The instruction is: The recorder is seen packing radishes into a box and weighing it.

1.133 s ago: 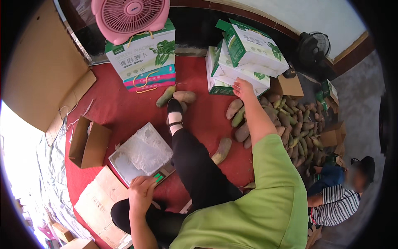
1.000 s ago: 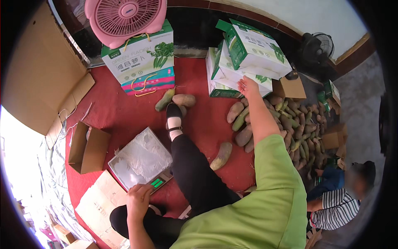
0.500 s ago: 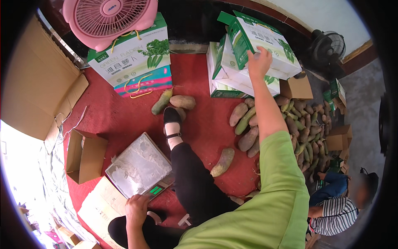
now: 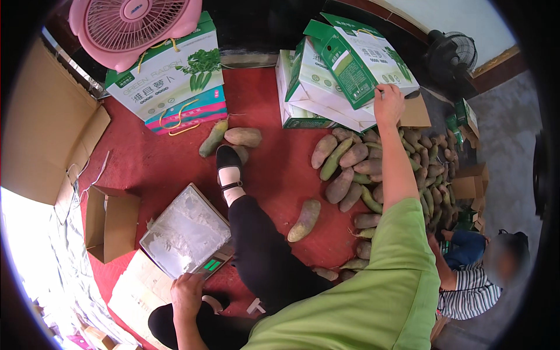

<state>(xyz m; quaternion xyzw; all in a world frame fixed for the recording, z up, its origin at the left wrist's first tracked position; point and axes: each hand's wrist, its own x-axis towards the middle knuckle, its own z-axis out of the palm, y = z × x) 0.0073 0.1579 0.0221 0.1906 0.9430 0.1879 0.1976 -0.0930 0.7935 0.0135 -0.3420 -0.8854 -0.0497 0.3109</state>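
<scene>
My right hand (image 4: pixel 389 106) reaches far forward and grips the lower edge of a green-and-white carton (image 4: pixel 379 55) with a carrying cord. That carton lies tilted on other green-and-white cartons (image 4: pixel 318 79), its green side panel facing me. My left hand (image 4: pixel 188 293) rests, fingers loosely bent and holding nothing visible, at the near corner of a digital platform scale (image 4: pixel 189 230). White residue or film covers the scale's plate, and its display glows green. A single long radish (image 4: pixel 304 220) lies on the red mat between my leg and the pile.
Muddy green and brown radishes (image 4: pixel 429 175) are heaped at right. Two more radishes (image 4: pixel 214 138) lie by my foot. A pink fan (image 4: pixel 137 23) sits on cartons at far left. An open brown box (image 4: pixel 112 227) stands left of the scale. Another person (image 4: pixel 475 286) sits at lower right.
My right hand has moved nearer and slightly right, from the carton's upper side to its lower edge. The carton's green side panel now shows more fully. My left hand stays by the scale.
</scene>
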